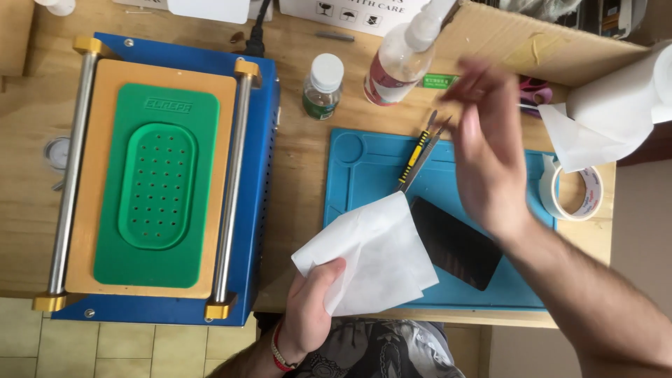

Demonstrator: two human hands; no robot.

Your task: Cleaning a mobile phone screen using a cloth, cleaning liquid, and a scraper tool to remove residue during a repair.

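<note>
Left hand (311, 308) comes up from the bottom of the picture and pinches a white paper wipe (371, 255) between thumb and fingers. Its fingers are closed tight on one corner of the wipe. A red band sits on that wrist. The wipe spreads out to the right and covers part of a blue mat (364, 164) that lies on the wooden counter (297, 161).

Right hand (486, 154) is up in the air over the mat, and its arm reaches in from the bottom right corner. The fingers are spread apart and point up and to the left. The hand looks blurry. It holds nothing that I can see.

A dark phone screen (458, 245) lies flat on the mat, tilted, just under the right wrist. One corner of it is tucked under the wipe. Thin tools with a yellow and black handle (418, 154) lie on the mat near the right fingers.

Behind the mat stand two bottles. The small bottle (323, 87) has a white cap and a green label. The spray bottle (402, 56) is clear with a white top, and I cannot tell how much is in it. A cardboard box (532, 38) stands open at the back right, with a roll of white paper (616, 105) beside it and a ring of tape (577, 192) below that.

A blue machine (262, 175) with a green pad full of small holes (157, 185) sits on the left.
</note>
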